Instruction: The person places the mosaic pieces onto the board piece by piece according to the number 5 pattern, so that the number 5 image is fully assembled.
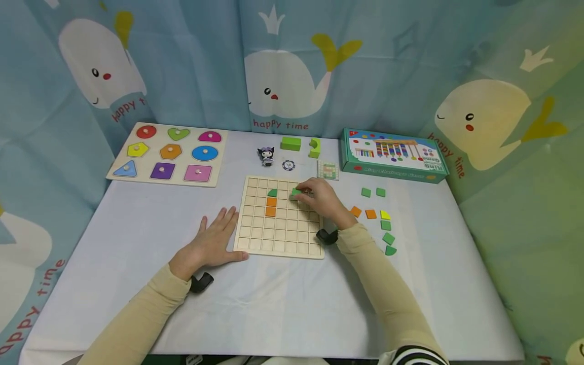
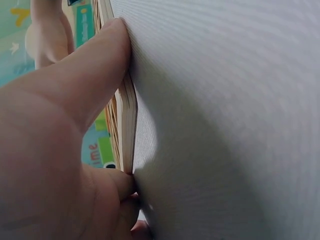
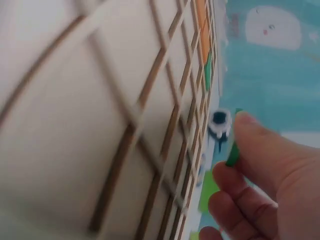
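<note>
A wooden grid board (image 1: 256, 233) lies in front of the person. On it, a green quarter-round tile (image 1: 272, 192) and two orange square tiles (image 1: 271, 211) form a column in its upper left part. The right hand (image 1: 321, 200) pinches a green tile (image 3: 233, 150) between thumb and fingers, close over the upper right part of the grid. The left hand (image 1: 212, 241) rests on the tablecloth with fingers spread, its thumb and fingertips along the board's left edge. In the left wrist view, the thumb (image 2: 92, 65) lies against the side of the board.
Loose green tiles (image 1: 366, 192), orange tiles (image 1: 371, 214) and a yellow tile (image 1: 385, 215) lie right of the board. Behind stand a shape puzzle (image 1: 178, 175), a figurine (image 1: 266, 156), a round chip (image 1: 288, 165), green blocks (image 1: 290, 144), a pattern card (image 1: 328, 170) and a game box (image 1: 392, 157).
</note>
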`<action>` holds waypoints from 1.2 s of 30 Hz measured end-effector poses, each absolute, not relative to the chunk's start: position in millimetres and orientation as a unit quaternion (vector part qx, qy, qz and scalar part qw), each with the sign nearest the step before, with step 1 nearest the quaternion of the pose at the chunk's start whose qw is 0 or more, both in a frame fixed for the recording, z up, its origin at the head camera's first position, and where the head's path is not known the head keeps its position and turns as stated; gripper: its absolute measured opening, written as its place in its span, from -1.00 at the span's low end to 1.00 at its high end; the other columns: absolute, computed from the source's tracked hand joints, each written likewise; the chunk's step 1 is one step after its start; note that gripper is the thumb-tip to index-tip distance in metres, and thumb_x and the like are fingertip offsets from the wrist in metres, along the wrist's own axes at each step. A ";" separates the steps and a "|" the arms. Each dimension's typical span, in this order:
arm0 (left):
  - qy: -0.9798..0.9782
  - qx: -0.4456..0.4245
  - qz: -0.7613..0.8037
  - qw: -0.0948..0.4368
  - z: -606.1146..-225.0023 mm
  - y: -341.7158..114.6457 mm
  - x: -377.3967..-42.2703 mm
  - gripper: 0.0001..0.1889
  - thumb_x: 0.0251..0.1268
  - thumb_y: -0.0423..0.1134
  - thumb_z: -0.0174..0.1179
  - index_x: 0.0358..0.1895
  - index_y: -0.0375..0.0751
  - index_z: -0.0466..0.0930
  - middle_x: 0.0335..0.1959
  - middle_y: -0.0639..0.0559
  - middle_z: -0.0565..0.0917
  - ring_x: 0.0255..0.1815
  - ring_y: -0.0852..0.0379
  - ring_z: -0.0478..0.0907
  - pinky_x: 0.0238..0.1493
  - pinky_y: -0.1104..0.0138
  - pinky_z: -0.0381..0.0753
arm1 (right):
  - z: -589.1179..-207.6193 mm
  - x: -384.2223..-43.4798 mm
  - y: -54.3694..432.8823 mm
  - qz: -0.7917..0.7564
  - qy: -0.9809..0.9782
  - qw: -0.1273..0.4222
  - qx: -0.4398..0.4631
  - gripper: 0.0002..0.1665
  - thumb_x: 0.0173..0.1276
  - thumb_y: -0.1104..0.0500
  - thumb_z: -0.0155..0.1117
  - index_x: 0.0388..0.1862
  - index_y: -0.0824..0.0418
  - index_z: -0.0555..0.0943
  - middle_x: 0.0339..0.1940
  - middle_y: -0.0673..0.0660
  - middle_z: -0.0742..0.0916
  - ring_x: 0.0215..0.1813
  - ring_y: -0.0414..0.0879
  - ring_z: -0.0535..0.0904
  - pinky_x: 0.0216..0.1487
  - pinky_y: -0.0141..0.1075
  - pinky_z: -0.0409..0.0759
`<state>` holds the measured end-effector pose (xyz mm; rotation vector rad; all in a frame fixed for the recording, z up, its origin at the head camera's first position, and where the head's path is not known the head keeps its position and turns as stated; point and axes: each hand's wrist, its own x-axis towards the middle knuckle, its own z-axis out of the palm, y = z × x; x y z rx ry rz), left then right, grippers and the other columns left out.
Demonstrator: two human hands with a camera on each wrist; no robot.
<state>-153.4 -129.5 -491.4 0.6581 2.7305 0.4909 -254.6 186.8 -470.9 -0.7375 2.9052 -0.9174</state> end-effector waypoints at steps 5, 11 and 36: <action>0.947 0.230 0.171 0.143 -490.7 -129.6 -153.3 0.19 0.11 0.36 0.25 0.54 -0.39 -0.14 0.57 -0.23 -0.14 0.55 -0.19 -0.27 0.33 -0.32 -0.28 | -468.5 -259.8 168.0 -0.256 0.936 0.010 -0.239 -0.68 0.33 0.08 0.39 -0.06 0.26 0.72 -0.17 0.11 0.70 -0.10 -0.03 0.55 -0.03 -0.18 0.50; 0.947 0.231 0.170 0.142 -490.5 -129.0 -153.1 0.18 0.11 0.35 0.25 0.54 -0.38 -0.14 0.57 -0.22 -0.13 0.55 -0.19 -0.27 0.33 -0.32 -0.29 | -469.3 -262.8 153.3 -0.219 0.949 0.025 -0.227 -0.68 0.33 0.06 0.39 -0.06 0.24 0.73 -0.16 0.09 0.69 -0.06 -0.02 0.51 0.00 -0.18 0.48; 0.949 0.229 0.160 0.145 -491.5 -129.5 -153.5 0.18 0.12 0.37 0.22 0.54 -0.39 -0.14 0.57 -0.23 -0.15 0.55 -0.19 -0.27 0.34 -0.31 -0.28 | -470.7 -264.2 179.8 -0.243 0.936 -0.013 -0.255 -0.74 0.38 0.24 0.31 0.00 0.32 0.70 -0.14 0.18 0.69 -0.07 0.06 0.54 -0.05 -0.12 0.52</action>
